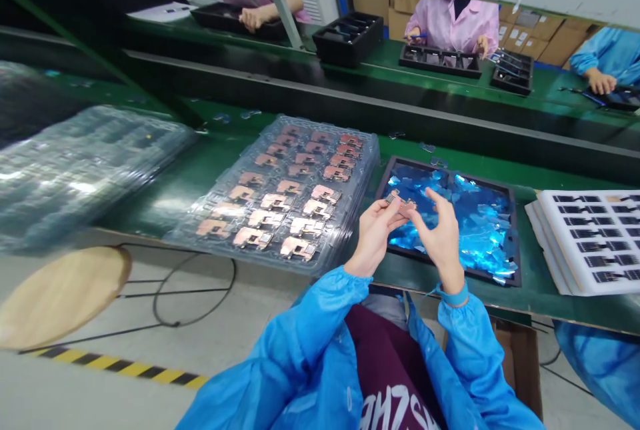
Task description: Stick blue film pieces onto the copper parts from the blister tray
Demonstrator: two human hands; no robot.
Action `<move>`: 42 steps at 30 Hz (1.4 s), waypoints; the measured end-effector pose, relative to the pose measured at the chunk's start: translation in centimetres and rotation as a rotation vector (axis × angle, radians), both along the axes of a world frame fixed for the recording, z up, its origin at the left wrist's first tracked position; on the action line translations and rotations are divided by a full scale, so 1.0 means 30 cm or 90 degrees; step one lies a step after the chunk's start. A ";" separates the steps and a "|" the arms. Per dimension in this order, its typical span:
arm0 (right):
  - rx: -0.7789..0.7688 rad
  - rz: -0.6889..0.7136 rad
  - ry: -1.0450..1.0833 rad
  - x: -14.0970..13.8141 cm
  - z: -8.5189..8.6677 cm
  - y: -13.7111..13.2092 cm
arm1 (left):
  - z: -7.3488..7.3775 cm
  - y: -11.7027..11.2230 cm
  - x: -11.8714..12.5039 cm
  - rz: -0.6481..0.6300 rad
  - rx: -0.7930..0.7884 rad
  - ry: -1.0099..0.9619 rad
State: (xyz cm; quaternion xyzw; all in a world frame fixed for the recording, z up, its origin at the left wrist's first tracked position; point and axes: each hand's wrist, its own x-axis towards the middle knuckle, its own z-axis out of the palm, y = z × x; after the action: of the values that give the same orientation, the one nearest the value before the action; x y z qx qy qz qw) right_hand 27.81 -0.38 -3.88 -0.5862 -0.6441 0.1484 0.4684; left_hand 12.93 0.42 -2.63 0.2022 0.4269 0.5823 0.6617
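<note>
- Both hands are up in front of the chest. Pinched between them is a small copper part, held in the air over the near left corner of the black tray.
- The left hand has its grip closed on the part's left end, fingertips curled round it and palm turned inward.
- The right hand has thumb and forefinger closed on the right end. Its other fingers are fanned upward, free of the part.
- The part lies roughly level between the two grips and touches nothing but fingers.
- Below it, the black tray is heaped with shiny blue film scraps, loose and overlapping.
- Just left of that tray sits a clear blister tray on the green desk. Its pockets are filled with rows of matching copper parts.
- Further left on the desk is a stack of clear trays. It is blurred, so what it holds cannot be made out.
- To the right of the black tray is a pile of white trays, the top one carrying rows of dark strips.
- On the floor at lower left stands a round wooden stool, with yellow-and-black floor tape near it.
- Across the line, a person in a pink coat leans over black trays. Another co-worker's hand rests on a tray at the top left, and a blue-sleeved hand works at the far right.
</note>
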 end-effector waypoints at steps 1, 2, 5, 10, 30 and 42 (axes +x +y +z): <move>-0.037 0.035 0.056 -0.026 0.004 -0.005 | 0.001 -0.009 0.006 0.003 0.007 -0.004; -0.072 0.059 0.108 -0.047 0.009 -0.011 | 0.004 -0.019 0.009 0.006 0.014 -0.001; -0.117 0.089 0.192 -0.074 0.025 -0.031 | 0.035 -0.052 -0.016 0.017 0.035 0.069; -0.103 0.087 0.192 -0.013 0.043 -0.067 | 0.164 -0.022 -0.280 0.026 0.169 0.403; -0.124 0.054 0.197 0.082 -0.007 -0.077 | 0.178 0.426 -0.709 -0.216 0.497 1.148; -0.076 0.018 0.159 0.101 -0.011 -0.094 | -0.114 0.938 0.476 -0.572 0.497 0.887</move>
State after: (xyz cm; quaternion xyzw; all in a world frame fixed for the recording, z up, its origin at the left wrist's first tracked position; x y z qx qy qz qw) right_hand 30.83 -3.20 -4.20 -0.5809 -0.5788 0.2652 0.5071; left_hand 27.20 28.56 -6.04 0.8637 0.3838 0.1197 0.3038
